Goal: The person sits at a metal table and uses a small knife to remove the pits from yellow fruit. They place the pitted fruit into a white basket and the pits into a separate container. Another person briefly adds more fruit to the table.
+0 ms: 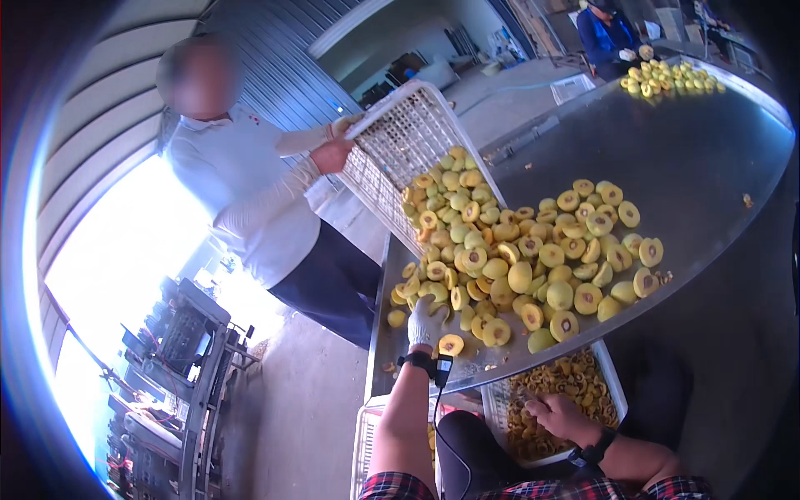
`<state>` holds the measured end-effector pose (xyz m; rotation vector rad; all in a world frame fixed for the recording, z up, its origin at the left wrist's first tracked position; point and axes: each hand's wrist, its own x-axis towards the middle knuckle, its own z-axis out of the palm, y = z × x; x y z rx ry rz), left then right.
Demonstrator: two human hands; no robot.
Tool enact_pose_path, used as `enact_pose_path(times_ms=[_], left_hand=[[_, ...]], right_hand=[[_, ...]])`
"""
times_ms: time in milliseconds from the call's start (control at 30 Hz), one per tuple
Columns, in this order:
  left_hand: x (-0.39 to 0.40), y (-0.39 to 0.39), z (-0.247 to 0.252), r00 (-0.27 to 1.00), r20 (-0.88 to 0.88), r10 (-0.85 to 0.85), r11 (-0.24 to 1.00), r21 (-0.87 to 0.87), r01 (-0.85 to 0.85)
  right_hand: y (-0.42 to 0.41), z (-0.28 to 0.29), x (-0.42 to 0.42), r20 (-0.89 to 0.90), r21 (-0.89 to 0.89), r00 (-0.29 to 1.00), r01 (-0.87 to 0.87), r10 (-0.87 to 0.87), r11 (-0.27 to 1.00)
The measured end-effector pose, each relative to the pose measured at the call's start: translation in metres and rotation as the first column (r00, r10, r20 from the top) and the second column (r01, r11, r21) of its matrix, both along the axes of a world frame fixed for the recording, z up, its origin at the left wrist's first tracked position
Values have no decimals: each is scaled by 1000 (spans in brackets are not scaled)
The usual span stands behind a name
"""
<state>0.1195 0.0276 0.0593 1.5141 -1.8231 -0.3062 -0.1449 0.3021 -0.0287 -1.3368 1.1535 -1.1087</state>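
Halved yellow-green stone fruits (pixel 551 255), many with brown pits showing, lie heaped on a metal table (pixel 681 162). My left hand (pixel 426 322), in a whitish knit glove, reaches over the table's near left part and touches the edge of the heap; whether it grips a fruit cannot be told. My bare right hand (pixel 559 415) is below the table edge, fingers curled around a small thin tool (pixel 524 395) that is hard to make out. Beneath that hand stands a white crate (pixel 617 390) of small brownish-yellow fruit pieces (pixel 562 381).
Across the table's left side, a person (pixel 250 181) holds a tilted white plastic crate (pixel 400 134), fruit at its lower end. Another white crate (pixel 364 437) stands below my left arm. Someone in blue (pixel 606 37) sits by a farther fruit pile (pixel 672 78). Machinery (pixel 181 375) stands left.
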Motion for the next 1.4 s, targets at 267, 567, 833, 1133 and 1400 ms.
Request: enact_pose_path(times_ms=[267, 567, 833, 1133, 1400], left_hand=[[-63, 136, 33, 798, -488, -354, 879, 120, 463], [-104, 227, 9, 692, -514, -507, 632, 325, 704], [-101, 224, 3, 722, -492, -486, 682, 303, 666], [-103, 217, -26, 693, -687, -218, 781, 302, 546], [-116, 224, -28, 625, -780, -27, 779, 375, 502]], right_hand=[[-7, -2, -7, 373, 58, 918, 119, -133, 991], [5, 26, -12, 449, 67, 883, 120, -137, 991], [6, 25, -12, 467, 61, 881, 43, -66, 997], [1, 14, -4, 358, -172, 921, 225, -152, 959], [10, 24, 1, 11, -281, 971, 233, -240, 931]])
